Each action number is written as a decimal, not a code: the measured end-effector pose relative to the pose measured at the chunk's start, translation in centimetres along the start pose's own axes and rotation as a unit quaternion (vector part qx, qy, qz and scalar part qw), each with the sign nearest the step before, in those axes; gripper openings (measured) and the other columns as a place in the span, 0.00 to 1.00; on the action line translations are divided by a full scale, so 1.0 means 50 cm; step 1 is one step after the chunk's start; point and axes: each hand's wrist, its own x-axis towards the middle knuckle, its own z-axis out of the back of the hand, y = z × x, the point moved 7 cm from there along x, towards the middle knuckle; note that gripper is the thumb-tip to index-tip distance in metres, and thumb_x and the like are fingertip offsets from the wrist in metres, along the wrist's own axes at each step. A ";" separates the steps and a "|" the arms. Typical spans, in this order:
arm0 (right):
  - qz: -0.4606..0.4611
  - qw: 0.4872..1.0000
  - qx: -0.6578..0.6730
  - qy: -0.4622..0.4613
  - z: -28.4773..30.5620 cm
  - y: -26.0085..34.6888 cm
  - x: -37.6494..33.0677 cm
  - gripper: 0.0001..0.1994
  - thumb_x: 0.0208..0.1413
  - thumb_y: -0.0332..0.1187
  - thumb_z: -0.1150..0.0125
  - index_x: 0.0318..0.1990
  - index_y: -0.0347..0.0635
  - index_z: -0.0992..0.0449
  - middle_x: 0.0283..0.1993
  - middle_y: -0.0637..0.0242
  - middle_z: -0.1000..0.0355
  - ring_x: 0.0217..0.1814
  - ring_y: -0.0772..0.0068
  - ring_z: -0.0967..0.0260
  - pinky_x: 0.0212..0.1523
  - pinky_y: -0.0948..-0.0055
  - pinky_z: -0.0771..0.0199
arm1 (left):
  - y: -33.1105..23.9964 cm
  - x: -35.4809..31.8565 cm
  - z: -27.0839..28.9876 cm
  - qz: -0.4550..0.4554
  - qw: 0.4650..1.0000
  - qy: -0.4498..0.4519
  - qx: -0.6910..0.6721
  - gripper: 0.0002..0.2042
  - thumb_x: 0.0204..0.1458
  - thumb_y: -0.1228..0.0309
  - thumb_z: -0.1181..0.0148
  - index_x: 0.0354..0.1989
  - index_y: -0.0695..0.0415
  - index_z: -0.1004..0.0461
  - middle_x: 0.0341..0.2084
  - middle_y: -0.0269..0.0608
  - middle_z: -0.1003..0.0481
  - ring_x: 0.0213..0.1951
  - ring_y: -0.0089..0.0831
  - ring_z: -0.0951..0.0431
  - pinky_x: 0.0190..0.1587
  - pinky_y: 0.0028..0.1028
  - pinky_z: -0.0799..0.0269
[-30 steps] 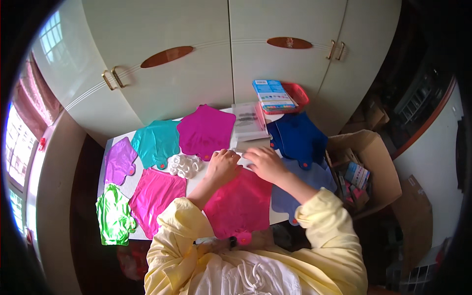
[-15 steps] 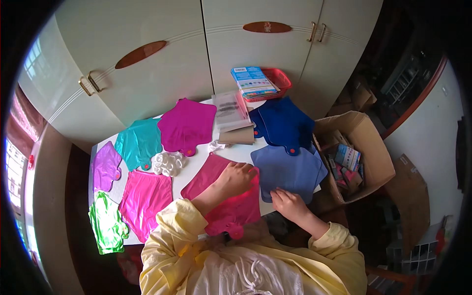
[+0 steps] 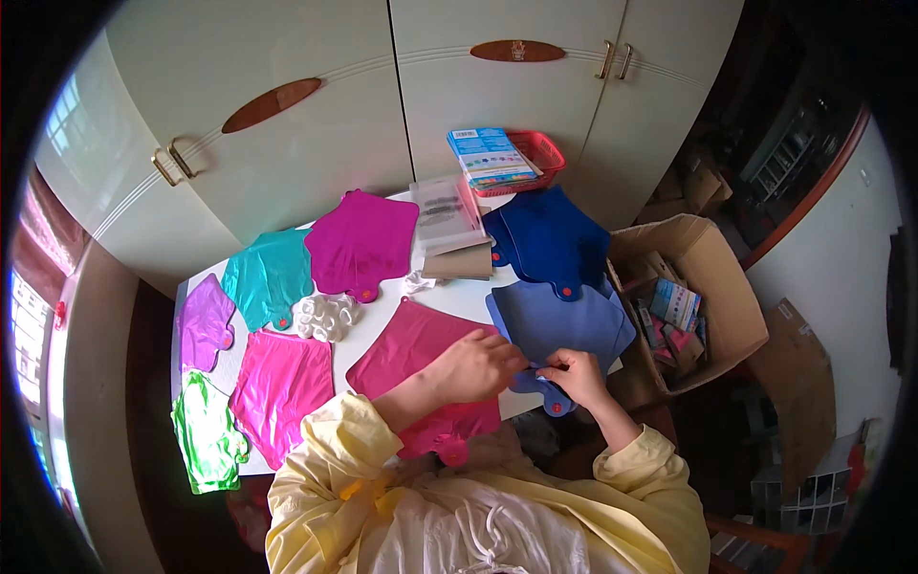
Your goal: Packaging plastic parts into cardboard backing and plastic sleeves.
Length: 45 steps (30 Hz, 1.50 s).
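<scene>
A light blue five-sided sheet (image 3: 555,320), flat and foil-like, lies at the right of the table. Its round tab with a red dot (image 3: 557,408) points toward me. My right hand (image 3: 574,378) pinches the sheet's near edge, just above the tab. Beside it, my left hand (image 3: 475,366) has curled fingers meeting the same edge, its fingertips close to the right thumb; the exact grip is partly hidden. Under my left forearm is a deep pink sheet (image 3: 406,340) of the same kind, partly covered by the arm. A dark blue stack (image 3: 550,234) lies behind the light blue one.
More such sheets in magenta (image 3: 363,239), teal (image 3: 268,277), purple (image 3: 204,325), green (image 3: 206,435) and pink (image 3: 284,383) spread leftward. White ribbon (image 3: 325,318) is heaped between them. A red basket (image 3: 540,158) stands at the back; an open cardboard box (image 3: 732,316) sits right of the table.
My left hand has moved right from the deep pink sheet to the light blue sheet's near edge. My right hand has closed on that edge, and the red-dotted tab now shows.
</scene>
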 end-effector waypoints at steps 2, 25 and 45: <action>-0.028 0.998 0.046 0.014 -0.002 -0.010 0.003 0.07 0.46 0.27 0.31 0.28 0.34 0.24 0.22 0.70 0.27 0.25 0.87 0.34 0.27 0.80 0.33 | -0.029 0.010 0.013 -0.040 0.999 -0.028 -0.023 0.14 0.46 0.66 0.38 0.42 0.55 0.25 0.37 0.35 0.25 0.42 0.32 0.26 0.43 0.31 0.33; 0.329 0.923 -0.197 0.019 0.040 0.156 -0.057 0.07 0.43 0.26 0.33 0.29 0.38 0.26 0.41 0.61 0.24 0.46 0.61 0.26 0.44 0.66 0.25 | 0.122 0.059 -0.139 0.198 0.972 0.085 0.093 0.31 0.40 0.35 0.44 0.40 0.51 0.22 0.46 0.38 0.27 0.54 0.35 0.38 0.50 0.43 0.41; 0.272 0.942 -0.192 0.053 0.006 0.075 -0.044 0.06 0.48 0.29 0.37 0.34 0.39 0.24 0.40 0.59 0.24 0.47 0.59 0.28 0.49 0.64 0.28 | 0.172 0.229 -0.188 0.194 0.980 0.016 0.030 0.33 0.56 0.47 0.54 0.64 0.58 0.44 0.65 0.50 0.45 0.66 0.42 0.44 0.64 0.44 0.49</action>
